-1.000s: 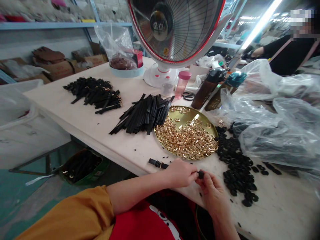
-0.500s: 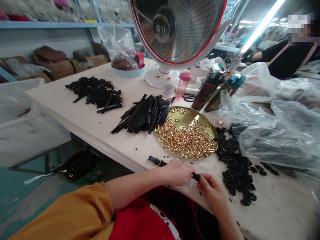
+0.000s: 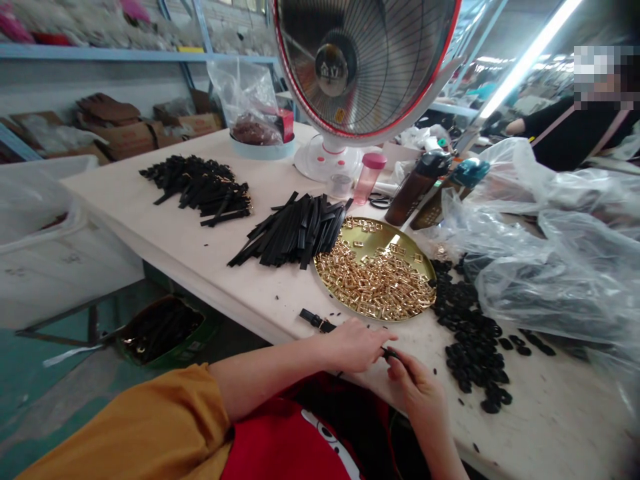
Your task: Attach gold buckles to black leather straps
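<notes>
My left hand (image 3: pixel 353 345) is closed round a black strap (image 3: pixel 316 321) whose buckle end sticks out to the left over the table's near edge. My right hand (image 3: pixel 417 387) pinches the strap's other end right beside the left fingers. Just beyond my hands sits a round gold tray (image 3: pixel 379 235) heaped with small gold buckles (image 3: pixel 374 285). A scatter of small black loops (image 3: pixel 473 340) lies to the right of the tray.
Two piles of black straps (image 3: pixel 295 230) (image 3: pixel 203 187) lie further back on the pale table (image 3: pixel 170 240). A big heater dish (image 3: pixel 360 60), bottles (image 3: pixel 413 187), a pink cup (image 3: pixel 370 177) and clear plastic bags (image 3: pixel 555 260) crowd the back and right. Another person (image 3: pixel 575 127) sits far right. A green bin (image 3: pixel 160 330) stands on the floor.
Both hands have dropped slightly and my right hand has slid lower toward the table edge, still pinching the strap end. The view has shifted a little.
</notes>
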`<action>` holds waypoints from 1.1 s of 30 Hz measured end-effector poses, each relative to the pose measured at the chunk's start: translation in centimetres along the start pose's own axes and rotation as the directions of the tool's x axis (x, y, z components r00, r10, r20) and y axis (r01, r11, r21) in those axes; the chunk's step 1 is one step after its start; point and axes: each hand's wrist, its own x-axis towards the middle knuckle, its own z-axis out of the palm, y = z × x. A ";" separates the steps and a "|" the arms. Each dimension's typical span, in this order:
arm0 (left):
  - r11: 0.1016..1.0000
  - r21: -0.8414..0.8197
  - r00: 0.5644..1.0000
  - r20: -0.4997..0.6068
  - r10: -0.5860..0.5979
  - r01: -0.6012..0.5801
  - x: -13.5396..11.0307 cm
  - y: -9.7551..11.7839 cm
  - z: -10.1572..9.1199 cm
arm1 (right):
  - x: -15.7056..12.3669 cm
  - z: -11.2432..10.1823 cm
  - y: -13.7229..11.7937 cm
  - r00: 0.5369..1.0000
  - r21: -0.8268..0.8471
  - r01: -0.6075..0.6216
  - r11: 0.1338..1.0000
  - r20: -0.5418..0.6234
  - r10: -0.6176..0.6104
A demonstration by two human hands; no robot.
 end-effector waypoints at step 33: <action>-0.007 -0.967 0.904 0.240 -0.355 0.254 -9.0 1.7 0.8 | -1.4 2.1 -4.5 0.937 0.364 -0.263 0.893 0.318 0.146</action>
